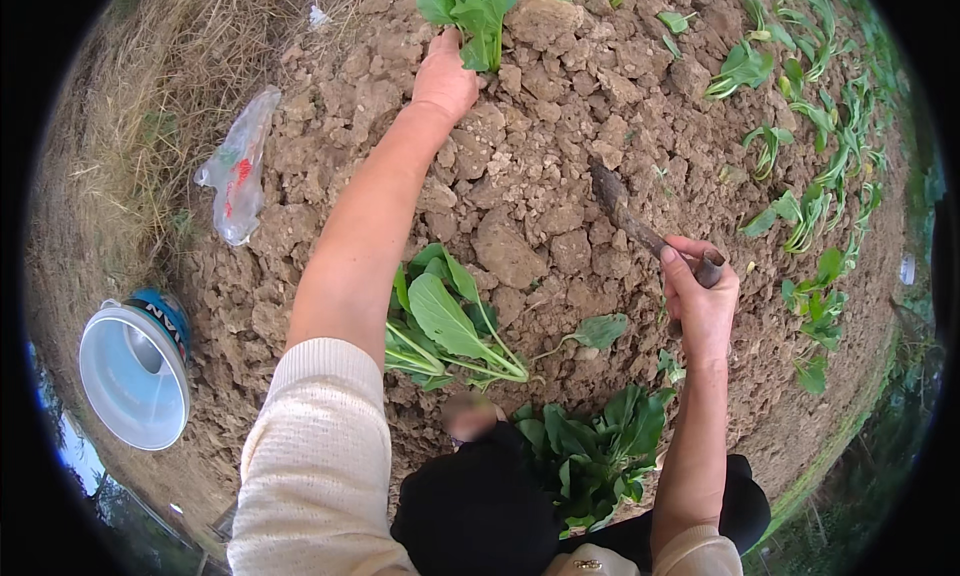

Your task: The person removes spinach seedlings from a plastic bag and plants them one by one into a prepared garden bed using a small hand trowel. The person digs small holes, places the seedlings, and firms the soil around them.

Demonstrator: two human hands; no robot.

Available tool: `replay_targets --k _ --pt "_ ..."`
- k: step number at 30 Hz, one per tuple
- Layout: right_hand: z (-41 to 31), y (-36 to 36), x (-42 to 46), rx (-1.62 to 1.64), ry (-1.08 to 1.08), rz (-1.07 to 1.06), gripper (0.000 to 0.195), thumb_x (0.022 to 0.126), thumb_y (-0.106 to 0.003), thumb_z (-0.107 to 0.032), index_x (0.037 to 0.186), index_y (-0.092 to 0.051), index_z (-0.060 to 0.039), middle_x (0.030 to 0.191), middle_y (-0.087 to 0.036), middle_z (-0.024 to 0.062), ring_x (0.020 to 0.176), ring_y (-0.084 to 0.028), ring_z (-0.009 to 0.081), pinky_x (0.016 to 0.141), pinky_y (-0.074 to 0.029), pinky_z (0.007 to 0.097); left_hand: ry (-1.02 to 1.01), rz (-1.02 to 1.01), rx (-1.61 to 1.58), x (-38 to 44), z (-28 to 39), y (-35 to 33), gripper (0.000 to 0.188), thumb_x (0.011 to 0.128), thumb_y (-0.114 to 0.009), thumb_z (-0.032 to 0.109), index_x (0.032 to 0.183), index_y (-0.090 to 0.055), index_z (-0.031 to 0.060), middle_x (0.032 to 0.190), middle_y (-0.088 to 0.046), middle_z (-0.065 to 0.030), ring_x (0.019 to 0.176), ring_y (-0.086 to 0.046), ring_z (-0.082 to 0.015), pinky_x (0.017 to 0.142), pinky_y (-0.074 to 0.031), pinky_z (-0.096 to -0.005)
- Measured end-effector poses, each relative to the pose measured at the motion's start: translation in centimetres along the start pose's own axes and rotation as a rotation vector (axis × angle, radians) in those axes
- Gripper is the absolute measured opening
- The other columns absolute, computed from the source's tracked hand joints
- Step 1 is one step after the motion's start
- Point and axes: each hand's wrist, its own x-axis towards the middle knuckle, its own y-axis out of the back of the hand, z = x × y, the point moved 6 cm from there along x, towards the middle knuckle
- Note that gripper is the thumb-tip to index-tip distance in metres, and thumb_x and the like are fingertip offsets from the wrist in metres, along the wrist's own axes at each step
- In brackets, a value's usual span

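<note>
My left hand reaches far forward to the base of a leafy green seedling, touching the soil beside its stems. Leaves cover some of its fingers, so its grip there is unclear. In my right hand is a short-handled digging tool, gripped where the handle meets the shaft. Its dark, soil-caked tip points forward and rests at or just above the clods. Between my arms lies a small bunch of uprooted leafy seedlings, partly behind my left forearm. A single leaf lies to its right.
A larger pile of leafy greens is close to my legs. Rows of drooping seedlings run along the right. At left are a white-and-blue bucket, a clear plastic bag with red print and dry grass. Lumpy soil surrounds my hands.
</note>
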Motion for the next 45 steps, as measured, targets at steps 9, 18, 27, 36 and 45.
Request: replay_targets --k 9,18,27,36,45 --pt "1.0 -1.3 -0.6 -0.091 0.092 0.07 0.018 0.079 -0.071 -0.013 0.093 -0.067 -0.0013 0.06 -0.057 -0.0016 0.051 -0.048 0.0033 0.046 -0.036 0.0191 0.054 -0.389 -0.004 -0.2 1.1 2.0 0.03 0.074 -0.061 0.016 0.1 -0.064 0.0014 0.111 -0.057 -0.0226 0.109 -0.051 -0.0372 0.094 -0.042 -0.0406" --pt "4.0 0.7 -2.9 0.015 0.202 -0.092 0.021 0.082 -0.069 -0.015 0.099 -0.065 -0.0037 0.069 -0.06 -0.0017 0.059 -0.05 0.0046 0.054 -0.042 0.0205 -0.684 -0.884 0.031 -27.1 18.3 5.5 0.046 0.07 -0.074 0.031 0.106 -0.064 0.0031 0.102 -0.064 -0.0074 0.103 -0.053 -0.0193 0.09 -0.043 -0.0337" --pt "-5.1 10.3 -11.5 -0.435 0.349 -0.119 0.02 0.08 -0.071 -0.008 0.099 -0.067 -0.0081 0.065 -0.057 -0.0039 0.057 -0.048 0.0019 0.051 -0.039 0.019 -0.551 -0.358 -0.028 -28.8 18.0 14.7 0.039 0.07 -0.069 0.016 0.108 -0.065 0.0145 0.082 -0.055 -0.0033 0.084 -0.052 -0.0218 0.078 -0.042 -0.0369" --pt "5.3 3.0 2.6 -0.249 0.364 0.022 0.024 0.08 -0.07 -0.02 0.102 -0.066 -0.0129 0.073 -0.066 0.0042 0.063 -0.061 0.0149 0.061 -0.05 0.0285 -0.223 -0.663 -0.707 -31.4 17.9 17.3 0.042 0.081 -0.061 0.012 0.123 -0.057 0.0112 0.07 -0.06 -0.0083 0.061 -0.054 -0.0194 0.06 -0.045 -0.0319" --pt "-1.6 4.6 -0.6 -0.293 0.194 -0.21 0.016 0.081 -0.069 -0.014 0.096 -0.067 -0.007 0.065 -0.06 -0.0018 0.055 -0.049 0.0039 0.05 -0.041 0.0215 0.391 -0.251 -0.963 -30.4 9.0 16.3 0.064 0.088 -0.059 0.008 0.142 -0.024 0.0038 0.096 -0.067 -0.0137 0.083 -0.063 -0.0152 0.079 -0.048 -0.0263"
